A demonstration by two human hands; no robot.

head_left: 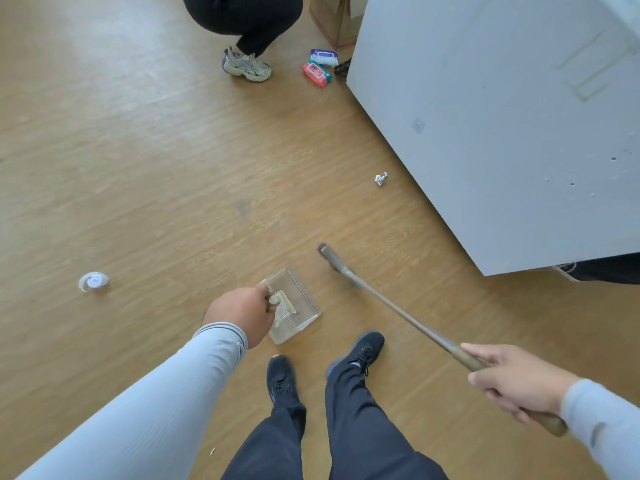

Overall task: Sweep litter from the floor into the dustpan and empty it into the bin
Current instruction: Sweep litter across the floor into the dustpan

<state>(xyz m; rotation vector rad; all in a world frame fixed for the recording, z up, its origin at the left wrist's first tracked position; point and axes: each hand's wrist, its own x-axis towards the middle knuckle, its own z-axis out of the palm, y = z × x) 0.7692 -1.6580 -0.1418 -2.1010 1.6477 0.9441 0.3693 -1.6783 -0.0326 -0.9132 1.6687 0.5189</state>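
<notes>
**Dustpan and broom held over the wood floor**

Head view: the wood floor (145,174) lies wide open to the left and ahead; a pale grey cabinet (502,126) closes off the right side, its lower corner near the broom head (329,258). A crouching person (247,32) is at the top edge, with two wipe packets (320,67) beside the cabinet's far corner. A crumpled paper scrap (381,179) lies just off the cabinet's edge; a white plastic piece (92,281) lies well apart at the left.

The left hand (242,315) curls round the handle of the clear dustpan (298,303), just ahead of the dark shoes (360,349). The right hand (512,382) grips the broom handle (415,323), fingers wrapped round it
</notes>
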